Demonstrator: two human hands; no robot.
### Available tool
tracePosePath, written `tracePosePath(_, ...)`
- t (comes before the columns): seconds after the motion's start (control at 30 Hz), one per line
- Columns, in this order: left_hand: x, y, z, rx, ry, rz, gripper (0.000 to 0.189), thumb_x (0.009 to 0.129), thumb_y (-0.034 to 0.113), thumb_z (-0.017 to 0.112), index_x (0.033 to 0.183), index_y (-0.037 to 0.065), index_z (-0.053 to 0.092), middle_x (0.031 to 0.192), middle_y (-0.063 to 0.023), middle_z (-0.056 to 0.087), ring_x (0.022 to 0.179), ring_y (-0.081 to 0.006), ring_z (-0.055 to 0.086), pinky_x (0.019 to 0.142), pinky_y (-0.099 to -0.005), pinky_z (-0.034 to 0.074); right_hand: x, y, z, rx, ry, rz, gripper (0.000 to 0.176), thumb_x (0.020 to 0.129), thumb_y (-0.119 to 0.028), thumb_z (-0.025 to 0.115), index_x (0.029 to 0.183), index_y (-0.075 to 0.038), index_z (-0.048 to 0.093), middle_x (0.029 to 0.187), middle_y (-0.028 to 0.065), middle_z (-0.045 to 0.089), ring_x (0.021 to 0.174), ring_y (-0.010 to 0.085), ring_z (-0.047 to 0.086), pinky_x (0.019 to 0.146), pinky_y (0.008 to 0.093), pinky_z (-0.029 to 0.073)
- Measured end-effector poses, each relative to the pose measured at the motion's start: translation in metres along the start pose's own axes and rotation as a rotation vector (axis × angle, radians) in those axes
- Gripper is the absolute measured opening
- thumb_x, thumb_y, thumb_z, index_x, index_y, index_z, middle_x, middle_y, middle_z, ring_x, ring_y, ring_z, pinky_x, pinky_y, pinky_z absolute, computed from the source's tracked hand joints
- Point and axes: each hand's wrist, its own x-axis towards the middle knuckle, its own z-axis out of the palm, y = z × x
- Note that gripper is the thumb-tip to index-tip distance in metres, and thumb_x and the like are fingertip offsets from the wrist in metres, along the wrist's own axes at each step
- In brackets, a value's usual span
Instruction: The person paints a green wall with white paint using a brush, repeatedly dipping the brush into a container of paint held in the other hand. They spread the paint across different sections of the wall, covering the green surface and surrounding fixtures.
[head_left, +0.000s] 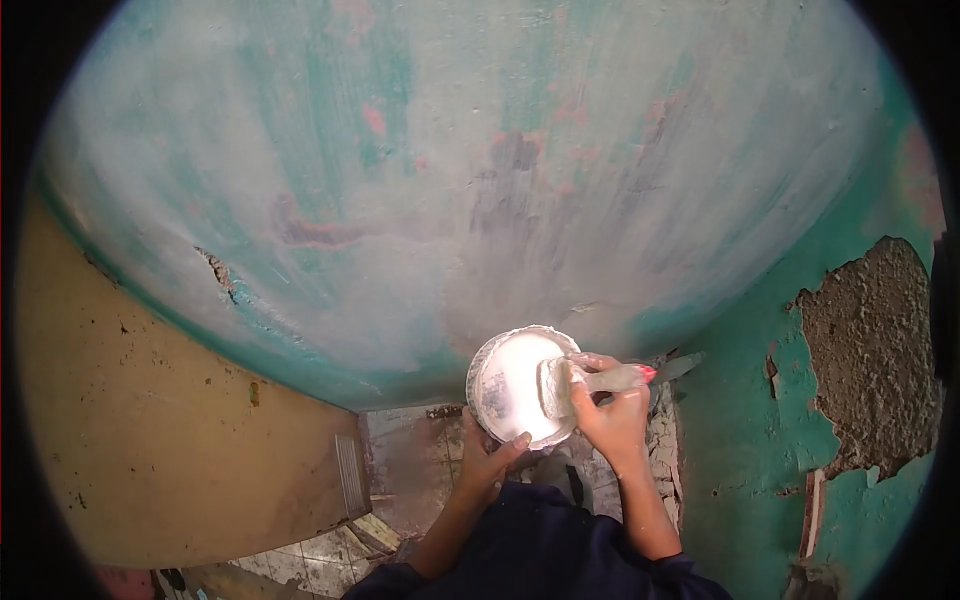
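A round tub [477,408] of white paint [527,370] is held up in front of my body by my left hand [489,455], whose thumb hooks over the near rim while the fingers go round its side. In my right hand [612,410] is a wide paintbrush [620,379], gripped near the base of its handle, which points right. The white-coated bristles lie over the paint at the tub's right side. Behind the tub rises the green wall [400,200], streaked with whitish paint.
A green side wall [740,440] on the right has a large patch of bare rough plaster [870,350]. To the left stands a tan panel [200,400]. Stained floor tiles [415,470] lie below, with a shoe [560,472] under the tub.
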Motion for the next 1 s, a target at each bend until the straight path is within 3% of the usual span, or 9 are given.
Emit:
tracePosePath(0.17,-0.011,0.001,-0.009,0.052,-0.019,0.011,0.08,0.079,0.0,0.073,0.143,0.005,0.024,0.136,-0.0148,0.045,0.127,-0.024,0.047,0.108,-0.0389,0.039,-0.013,-0.016,0.009,-0.158,-0.08,0.073,0.018,0.076,-0.008,0.071,0.092,0.001,0.07,0.091,0.0142,0.073,0.079,0.0279,0.072,0.069,0.034,0.056)
tracePosePath(0.27,-0.016,0.001,-0.011,-0.003,-0.046,0.032,0.078,0.08,0.0,0.071,0.142,0.005,0.024,0.137,-0.0147,0.045,0.127,-0.0236,0.047,0.108,-0.0385,0.038,-0.023,-0.004,0.011,-0.029,0.044,-0.047,0.019,0.081,-0.007,0.068,0.098,0.003,0.068,0.095,0.0143,0.072,0.088,0.0248,0.071,0.077,0.0327,0.054)
tracePosePath(0.33,-0.019,0.001,-0.012,-0.035,-0.009,-0.016,0.077,0.081,-0.001,0.07,0.142,0.004,0.024,0.137,-0.0148,0.045,0.127,-0.0235,0.047,0.108,-0.0386,0.038,-0.033,0.004,0.013,0.317,0.225,0.222,0.02,0.089,-0.006,0.063,0.105,0.005,0.064,0.103,0.0129,0.068,0.097,0.0192,0.065,0.086,0.0317,0.05)
tracePosePath(0.43,-0.021,0.003,-0.009,-0.031,-0.016,0.008,0.076,0.081,-0.002,0.069,0.142,0.003,0.024,0.137,-0.0154,0.045,0.127,-0.0234,0.047,0.109,-0.0384,0.038,-0.046,0.026,0.006,0.441,0.275,0.382,0.024,0.096,-0.006,0.058,0.117,0.004,0.058,0.108,0.0076,0.062,0.096,0.0115,0.059,0.081,0.0248,0.049)
tracePosePath(0.67,-0.026,-0.001,-0.004,-0.005,-0.039,-0.037,0.077,0.08,-0.005,0.068,0.142,0.001,0.022,0.136,-0.0161,0.046,0.126,-0.0237,0.048,0.108,-0.0382,0.039,-0.06,0.049,0.004,0.527,0.417,0.452,0.032,0.098,-0.009,0.056,0.124,0.009,0.052,0.116,0.0141,0.061,0.103,0.0164,0.062,0.088,0.0305,0.053)
tracePosePath(0.77,-0.027,-0.005,-0.009,0.043,-0.084,0.012,0.077,0.08,-0.006,0.067,0.141,0.001,0.021,0.134,-0.0159,0.046,0.126,-0.0239,0.049,0.107,-0.0384,0.039,-0.051,0.049,-0.001,0.556,0.46,0.46,0.024,0.095,-0.005,0.058,0.115,0.009,0.059,0.11,0.0118,0.063,0.1,0.0156,0.059,0.091,0.0295,0.048)
tracePosePath(0.97,-0.032,-0.004,-0.016,-0.006,-0.071,-0.097,0.072,0.081,-0.007,0.064,0.139,0.003,0.023,0.135,-0.0156,0.045,0.126,-0.0237,0.048,0.107,-0.0387,0.04,-0.04,0.067,-0.012,0.505,0.442,0.501,0.029,0.096,-0.007,0.057,0.119,0.009,0.057,0.114,0.013,0.062,0.104,0.0171,0.06,0.091,0.0297,0.048)
tracePosePath(1.0,-0.032,-0.004,-0.017,-0.022,-0.067,-0.106,0.071,0.082,-0.007,0.063,0.139,0.003,0.023,0.135,-0.0155,0.044,0.127,-0.0237,0.048,0.107,-0.0388,0.04,-0.04,0.067,-0.011,0.528,0.473,0.501,0.029,0.097,-0.012,0.058,0.119,0.007,0.058,0.107,0.0086,0.063,0.092,0.0128,0.059,0.08,0.026,0.047)
